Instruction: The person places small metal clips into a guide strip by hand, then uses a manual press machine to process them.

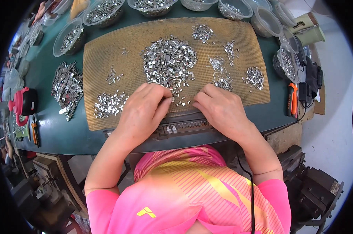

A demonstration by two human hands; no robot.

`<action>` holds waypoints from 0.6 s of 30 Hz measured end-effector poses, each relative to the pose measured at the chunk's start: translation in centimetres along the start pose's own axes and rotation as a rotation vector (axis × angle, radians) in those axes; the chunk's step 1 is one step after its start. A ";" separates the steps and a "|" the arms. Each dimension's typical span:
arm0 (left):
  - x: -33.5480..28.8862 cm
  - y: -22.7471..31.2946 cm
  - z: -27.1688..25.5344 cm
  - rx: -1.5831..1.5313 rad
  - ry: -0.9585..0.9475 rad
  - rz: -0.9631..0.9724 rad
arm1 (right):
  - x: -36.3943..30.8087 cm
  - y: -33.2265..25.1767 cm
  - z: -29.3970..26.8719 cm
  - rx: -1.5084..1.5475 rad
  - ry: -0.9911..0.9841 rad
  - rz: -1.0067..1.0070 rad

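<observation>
A large heap of small shiny metal pieces [169, 62] lies in the middle of a tan textured mat [118, 43]. My left hand [143, 109] is at the heap's near edge, fingers curled and thumb against the fingertips. Across a small gap, my right hand [221, 109] hovers over the mat's near edge with its fingers pinched together. Anything in either pinch is too small to make out. Below and between the hands runs a long dark metal jig [180, 128] with a row of slots. Several bright pieces sit at its left part.
Smaller piles surround the heap, including loose pieces [109, 104] and thin pins [217, 64]. Linked metal strips [67, 87] lie left of the mat. Plastic bowls [69, 37] line the back. Orange-handled pliers [291, 99] lie right; a red-and-black container [24, 102] and pliers [35, 132] stand left.
</observation>
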State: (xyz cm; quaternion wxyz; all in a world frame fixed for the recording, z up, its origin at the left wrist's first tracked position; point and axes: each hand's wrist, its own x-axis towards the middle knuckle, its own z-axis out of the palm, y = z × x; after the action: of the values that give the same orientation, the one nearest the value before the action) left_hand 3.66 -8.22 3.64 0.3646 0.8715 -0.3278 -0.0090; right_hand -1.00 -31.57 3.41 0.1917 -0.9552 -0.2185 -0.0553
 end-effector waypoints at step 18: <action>-2.4 0.3 0.1 -0.115 0.035 -0.032 | -3.0 -1.2 -0.9 0.204 0.098 -0.114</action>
State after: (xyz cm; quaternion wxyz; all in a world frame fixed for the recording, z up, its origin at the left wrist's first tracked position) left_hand 1.60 -7.02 3.21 0.4194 0.8544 -0.3063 -0.0186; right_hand -4.28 -32.14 4.08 0.2948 -0.9129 -0.2675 -0.0901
